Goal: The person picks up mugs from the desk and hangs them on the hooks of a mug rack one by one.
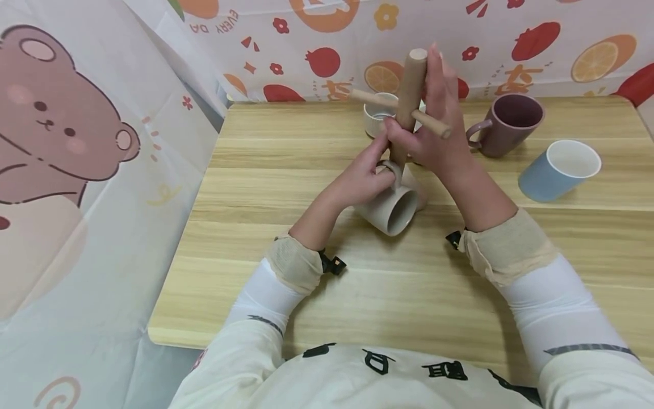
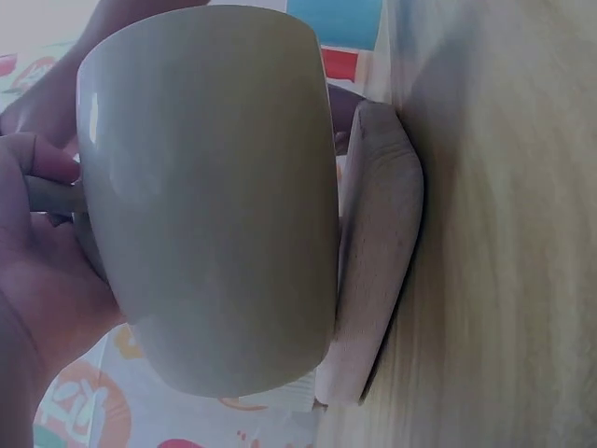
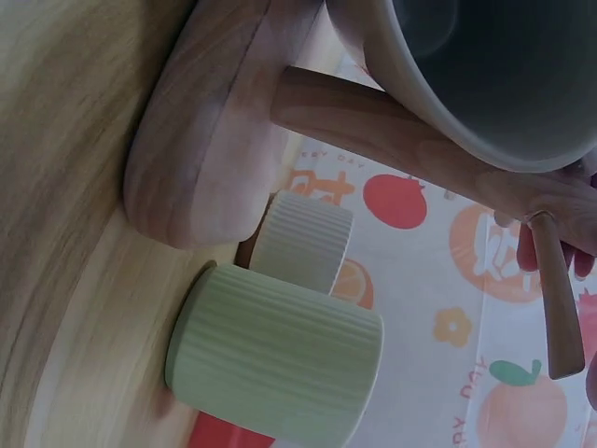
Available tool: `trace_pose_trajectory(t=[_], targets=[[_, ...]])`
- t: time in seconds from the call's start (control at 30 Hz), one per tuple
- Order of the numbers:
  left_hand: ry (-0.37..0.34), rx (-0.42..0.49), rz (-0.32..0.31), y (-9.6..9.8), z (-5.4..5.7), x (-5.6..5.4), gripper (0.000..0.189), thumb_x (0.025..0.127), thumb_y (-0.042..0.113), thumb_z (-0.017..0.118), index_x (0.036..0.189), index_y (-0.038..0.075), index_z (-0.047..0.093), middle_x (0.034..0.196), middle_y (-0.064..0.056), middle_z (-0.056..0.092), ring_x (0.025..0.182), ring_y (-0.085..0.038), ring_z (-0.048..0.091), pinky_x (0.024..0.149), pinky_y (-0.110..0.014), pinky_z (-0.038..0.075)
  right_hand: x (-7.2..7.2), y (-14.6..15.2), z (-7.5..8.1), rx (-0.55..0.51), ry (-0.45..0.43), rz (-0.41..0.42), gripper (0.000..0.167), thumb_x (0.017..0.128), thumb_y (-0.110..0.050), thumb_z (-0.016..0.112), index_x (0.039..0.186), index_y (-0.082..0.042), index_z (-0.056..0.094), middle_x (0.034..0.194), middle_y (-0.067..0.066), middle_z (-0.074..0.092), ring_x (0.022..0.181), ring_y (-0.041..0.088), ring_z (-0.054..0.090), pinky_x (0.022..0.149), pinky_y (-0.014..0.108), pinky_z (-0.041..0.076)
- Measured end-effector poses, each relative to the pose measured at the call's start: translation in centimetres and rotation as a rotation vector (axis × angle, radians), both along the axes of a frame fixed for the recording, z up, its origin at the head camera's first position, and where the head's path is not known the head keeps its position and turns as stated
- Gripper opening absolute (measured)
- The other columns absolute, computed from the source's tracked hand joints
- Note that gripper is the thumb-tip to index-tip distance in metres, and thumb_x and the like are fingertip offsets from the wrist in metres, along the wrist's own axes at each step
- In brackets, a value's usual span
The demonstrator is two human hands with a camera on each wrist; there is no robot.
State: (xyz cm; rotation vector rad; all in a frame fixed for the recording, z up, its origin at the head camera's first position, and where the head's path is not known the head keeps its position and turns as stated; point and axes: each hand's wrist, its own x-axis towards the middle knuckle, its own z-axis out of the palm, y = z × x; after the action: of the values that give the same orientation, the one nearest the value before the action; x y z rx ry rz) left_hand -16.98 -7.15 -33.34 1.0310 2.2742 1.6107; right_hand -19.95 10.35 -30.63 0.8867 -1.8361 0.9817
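Observation:
A wooden mug rack stands on the table, with a round post, side pegs and a thick rounded base. Against the post my right hand holds on, thumb across it and fingers stretched up along its far side. My left hand pinches the handle of a beige mug. That mug is tipped sideways beside the post and just over the base, its mouth turned toward me. Whether its handle touches a peg is hidden by the fingers.
Behind the rack are a white ribbed cup and a green ribbed cup. To the right stand a purple mug and a light blue cup. A printed cloth hangs behind the wooden table.

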Motion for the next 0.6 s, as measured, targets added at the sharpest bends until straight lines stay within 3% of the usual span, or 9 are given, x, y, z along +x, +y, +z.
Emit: trace_pose_trajectory(t=[0.07,0.13,0.3,0.37,0.47,0.6], targets=[[0.014,-0.029,0.013,-0.1,0.1,0.0,0.076,0.081,-0.004,0.051,0.152,0.006,0.027,0.15,-0.01,0.039,0.127,-0.011,0.041,0.105,-0.025,0.037,-0.1,-0.1,0.0,-0.027,0.05,-0.017,0.085,0.083,-0.028,0.069,0.154,-0.017,0.024,0.144,0.018,0.046,0.137,0.022,0.036,0.119,0.041,0.023],[0.031,-0.065,0.039,-0.2,0.4,0.0,0.073,0.08,-0.003,0.053,0.149,0.007,0.031,0.145,-0.009,0.044,0.125,-0.011,0.043,0.103,-0.024,0.036,-0.2,-0.2,0.1,-0.037,0.074,-0.038,0.084,0.082,-0.028,0.069,0.154,-0.02,0.026,0.14,0.017,0.052,0.136,0.024,0.038,0.121,0.043,0.018],[0.122,-0.141,0.109,-0.4,0.9,0.2,0.071,0.08,-0.003,0.059,0.148,0.008,0.038,0.146,-0.007,0.044,0.133,-0.011,0.041,0.11,-0.024,0.033,0.2,-0.5,0.5,-0.029,0.056,-0.108,0.08,0.083,-0.031,0.067,0.142,0.008,0.031,0.132,0.016,0.057,0.129,0.026,0.044,0.121,0.044,0.015],[0.161,-0.149,0.123,-0.4,1.1,0.4,0.071,0.08,-0.003,0.058,0.148,0.008,0.039,0.149,-0.007,0.041,0.135,-0.012,0.038,0.111,-0.024,0.032,0.2,-0.6,0.6,-0.027,0.068,-0.12,0.079,0.084,-0.031,0.067,0.141,0.01,0.032,0.128,0.017,0.059,0.125,0.027,0.046,0.121,0.044,0.015],[0.17,-0.16,0.144,-0.4,1.4,0.8,0.073,0.079,-0.001,0.06,0.148,0.01,0.04,0.149,-0.006,0.036,0.134,-0.011,0.036,0.107,-0.022,0.032,-0.1,-0.6,0.9,-0.028,0.135,-0.105,0.078,0.084,-0.027,0.07,0.148,-0.002,0.034,0.113,0.019,0.062,0.111,0.029,0.05,0.12,0.046,0.019],[0.129,-0.187,0.156,-0.1,1.3,1.0,0.073,0.081,0.009,0.065,0.149,0.014,0.038,0.151,-0.004,0.031,0.136,-0.006,0.031,0.106,-0.021,0.033,-0.3,-0.7,1.4,-0.02,0.198,-0.094,0.071,0.084,-0.025,0.07,0.149,-0.024,0.04,0.084,0.018,0.058,0.09,0.034,0.046,0.112,0.048,0.03]])
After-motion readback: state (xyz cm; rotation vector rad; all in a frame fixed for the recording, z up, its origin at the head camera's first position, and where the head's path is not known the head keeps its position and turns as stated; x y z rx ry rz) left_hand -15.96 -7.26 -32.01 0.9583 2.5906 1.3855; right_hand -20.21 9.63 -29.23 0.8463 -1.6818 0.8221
